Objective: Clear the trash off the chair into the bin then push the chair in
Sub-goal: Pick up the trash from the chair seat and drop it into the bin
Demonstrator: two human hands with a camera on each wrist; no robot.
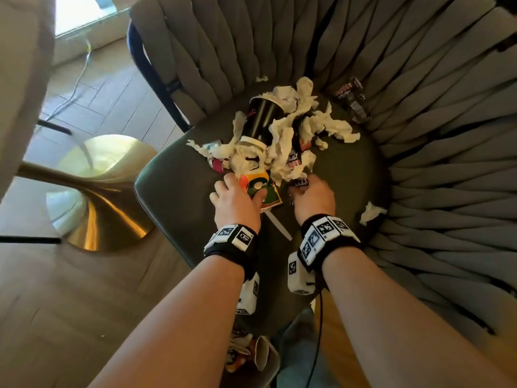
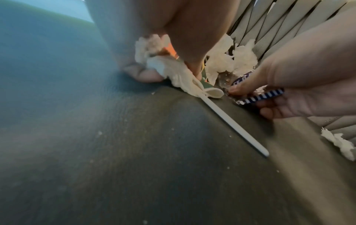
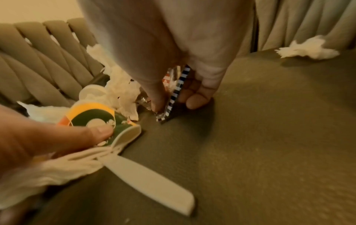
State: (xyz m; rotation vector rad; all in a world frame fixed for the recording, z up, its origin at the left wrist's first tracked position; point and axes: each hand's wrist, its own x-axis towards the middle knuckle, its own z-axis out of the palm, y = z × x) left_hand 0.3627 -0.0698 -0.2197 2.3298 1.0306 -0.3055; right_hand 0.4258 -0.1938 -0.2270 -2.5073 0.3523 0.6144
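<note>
- A wood-plank floor and a brass-coloured pedestal table base (image 1: 112,197) lie to the left of a grey chair with a woven strap back and a dark green padded seat (image 1: 173,197).
- The heap of trash sits mid-seat: crumpled white tissues (image 1: 282,141), a tall black paper cup lying on its side (image 1: 260,119), and dark candy wrappers near the back straps (image 1: 349,91).
- The left hand (image 1: 237,200) curls round a small orange-and-green printed paper cup (image 3: 94,117), thumb pressed on its side, with tissue bunched under the fingers.
- The right hand (image 1: 313,197) pinches a blue-and-white striped foil wrapper (image 3: 179,89) between thumb and fingers.
- A flat white plastic stirrer (image 2: 231,123) lies on the seat between the two hands, its long axis running from the pile toward the front edge; the left hand seems nearer.
- A loose scrap of white tissue (image 1: 372,211) rests just right of the right wrist.
- The bin with trash already in it (image 1: 251,357) stands below the seat's front edge, so both loads likely travel back toward the person.
</note>
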